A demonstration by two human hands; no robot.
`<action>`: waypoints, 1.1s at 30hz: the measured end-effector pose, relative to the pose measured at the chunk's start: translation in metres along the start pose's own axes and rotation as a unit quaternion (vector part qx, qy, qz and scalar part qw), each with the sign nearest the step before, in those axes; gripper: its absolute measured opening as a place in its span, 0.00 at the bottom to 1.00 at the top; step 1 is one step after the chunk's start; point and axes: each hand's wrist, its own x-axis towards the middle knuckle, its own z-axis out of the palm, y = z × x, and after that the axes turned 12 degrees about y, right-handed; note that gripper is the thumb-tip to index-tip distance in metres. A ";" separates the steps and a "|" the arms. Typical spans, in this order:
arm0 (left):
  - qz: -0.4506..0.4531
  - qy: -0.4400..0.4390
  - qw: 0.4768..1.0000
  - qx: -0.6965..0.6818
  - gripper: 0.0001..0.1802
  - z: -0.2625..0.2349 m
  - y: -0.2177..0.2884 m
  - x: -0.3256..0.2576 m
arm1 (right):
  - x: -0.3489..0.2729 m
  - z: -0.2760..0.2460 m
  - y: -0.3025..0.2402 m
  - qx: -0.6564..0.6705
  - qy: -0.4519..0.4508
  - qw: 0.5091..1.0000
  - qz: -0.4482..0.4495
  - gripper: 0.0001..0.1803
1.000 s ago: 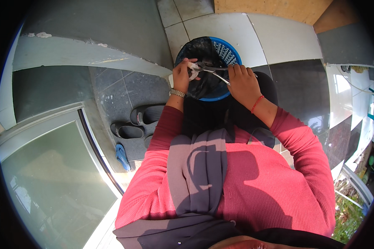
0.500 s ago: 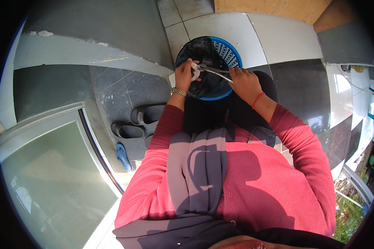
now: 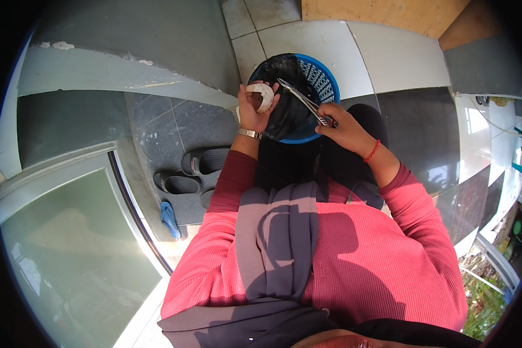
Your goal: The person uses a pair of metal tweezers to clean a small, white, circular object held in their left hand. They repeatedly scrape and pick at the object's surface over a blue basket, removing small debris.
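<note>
Pale, curved and hard to identify, the piece sits clasped in your left hand at the blue basket's rim. Your right hand clamps a thin metal blade; its handle is hidden. Bare floor tiles lie beyond.

No packages, labels, signs or screens are showing in the head view — nothing with a printed face or a display is lying on the floor tiles or standing at the doorway. At the far right rim small objects are blurring together — too small to tell their kind.
</note>
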 end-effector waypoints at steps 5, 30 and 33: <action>-0.064 -0.048 0.997 0.004 0.28 -0.002 0.004 -0.007 | 0.003 0.004 0.011 0.085 -0.045 0.995 0.022 0.10; 0.198 -0.155 0.926 0.280 0.37 -0.005 0.009 -0.009 | -0.003 -0.030 -0.015 0.107 -0.182 0.974 0.083 0.17; 0.236 -0.186 0.907 0.296 0.42 0.000 0.010 -0.010 | 0.000 -0.034 -0.008 0.088 -0.195 0.974 0.068 0.17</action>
